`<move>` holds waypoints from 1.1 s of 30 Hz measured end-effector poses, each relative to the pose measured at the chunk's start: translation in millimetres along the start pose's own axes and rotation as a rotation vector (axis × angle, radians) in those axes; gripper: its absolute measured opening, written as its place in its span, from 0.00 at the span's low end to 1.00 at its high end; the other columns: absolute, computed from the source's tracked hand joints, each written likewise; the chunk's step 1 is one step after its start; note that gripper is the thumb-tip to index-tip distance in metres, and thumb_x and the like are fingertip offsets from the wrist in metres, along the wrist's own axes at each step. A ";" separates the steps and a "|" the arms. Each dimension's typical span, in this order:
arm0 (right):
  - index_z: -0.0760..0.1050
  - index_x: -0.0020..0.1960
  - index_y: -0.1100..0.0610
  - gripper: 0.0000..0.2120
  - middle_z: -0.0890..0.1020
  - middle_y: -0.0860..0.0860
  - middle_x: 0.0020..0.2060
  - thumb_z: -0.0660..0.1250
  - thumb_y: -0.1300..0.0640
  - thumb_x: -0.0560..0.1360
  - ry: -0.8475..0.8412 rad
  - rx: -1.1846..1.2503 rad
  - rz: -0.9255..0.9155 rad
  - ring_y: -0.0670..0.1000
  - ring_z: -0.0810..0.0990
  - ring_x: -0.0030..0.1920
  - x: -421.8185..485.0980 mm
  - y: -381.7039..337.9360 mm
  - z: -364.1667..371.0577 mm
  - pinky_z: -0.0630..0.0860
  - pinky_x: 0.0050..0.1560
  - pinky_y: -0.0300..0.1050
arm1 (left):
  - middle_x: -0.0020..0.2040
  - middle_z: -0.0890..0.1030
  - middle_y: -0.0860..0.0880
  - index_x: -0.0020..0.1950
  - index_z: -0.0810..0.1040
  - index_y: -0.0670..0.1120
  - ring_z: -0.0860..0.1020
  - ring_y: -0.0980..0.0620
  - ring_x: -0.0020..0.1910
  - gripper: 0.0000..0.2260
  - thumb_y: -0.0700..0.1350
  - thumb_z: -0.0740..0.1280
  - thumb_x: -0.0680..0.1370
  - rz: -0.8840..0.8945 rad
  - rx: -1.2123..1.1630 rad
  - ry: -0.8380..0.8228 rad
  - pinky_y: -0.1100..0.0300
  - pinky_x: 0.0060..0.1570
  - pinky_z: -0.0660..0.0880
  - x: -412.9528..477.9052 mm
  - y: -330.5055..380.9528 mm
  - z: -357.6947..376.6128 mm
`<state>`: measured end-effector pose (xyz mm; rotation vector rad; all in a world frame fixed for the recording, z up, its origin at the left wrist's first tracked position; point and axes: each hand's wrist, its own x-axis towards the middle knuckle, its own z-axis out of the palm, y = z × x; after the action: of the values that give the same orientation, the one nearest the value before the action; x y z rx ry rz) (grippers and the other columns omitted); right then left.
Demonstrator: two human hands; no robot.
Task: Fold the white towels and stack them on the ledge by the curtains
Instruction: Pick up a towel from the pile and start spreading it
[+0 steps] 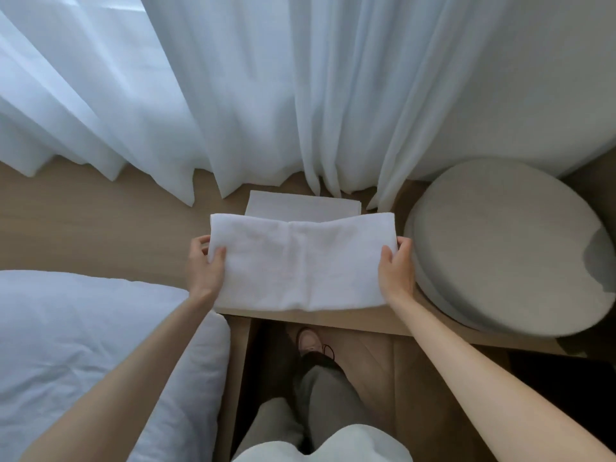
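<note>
**Towel held at both ends**

The ledge (100, 221) has bare wood on the left. A round cushion (506, 245) sits close on the right. The left hand (205, 265) and right hand (396, 268) each pinch one end of the folded towel (301, 265) at the ledge's front edge.

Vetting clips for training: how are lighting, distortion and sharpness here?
Head view: soft daylight through the curtains, no glare; wide-angle distortion bows the ledge; the cushion looks smeared at its right rim; the towel, gripped by left hand and right hand, is reasonably sharp.
</note>
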<state>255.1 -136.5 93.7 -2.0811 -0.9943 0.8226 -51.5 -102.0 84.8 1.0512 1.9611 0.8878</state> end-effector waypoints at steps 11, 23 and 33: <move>0.66 0.60 0.57 0.09 0.73 0.53 0.53 0.57 0.59 0.80 0.101 0.031 0.150 0.50 0.73 0.46 121.8 -0.7 70.2 0.68 0.44 0.45 | 0.55 0.73 0.52 0.62 0.71 0.46 0.73 0.51 0.52 0.12 0.44 0.64 0.79 0.040 0.080 -0.038 0.56 0.50 0.70 129.6 1.6 64.8; 0.67 0.62 0.58 0.11 0.73 0.54 0.57 0.57 0.58 0.80 0.225 0.070 0.083 0.46 0.72 0.48 215.6 69.5 154.3 0.67 0.41 0.34 | 0.56 0.72 0.55 0.63 0.70 0.44 0.70 0.57 0.52 0.12 0.43 0.61 0.79 0.152 0.136 -0.048 0.64 0.51 0.64 248.0 -62.6 146.2; 0.65 0.65 0.56 0.14 0.72 0.47 0.54 0.59 0.56 0.80 0.174 0.123 0.314 0.49 0.73 0.52 251.6 126.6 195.8 0.69 0.48 0.44 | 0.60 0.74 0.49 0.68 0.67 0.49 0.74 0.47 0.56 0.16 0.45 0.61 0.80 0.035 0.153 -0.069 0.53 0.55 0.70 280.8 -117.0 192.6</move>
<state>283.6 69.7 -179.1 -2.1880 -0.5182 0.8164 -46.1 137.4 -184.0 1.1907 1.9829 0.7191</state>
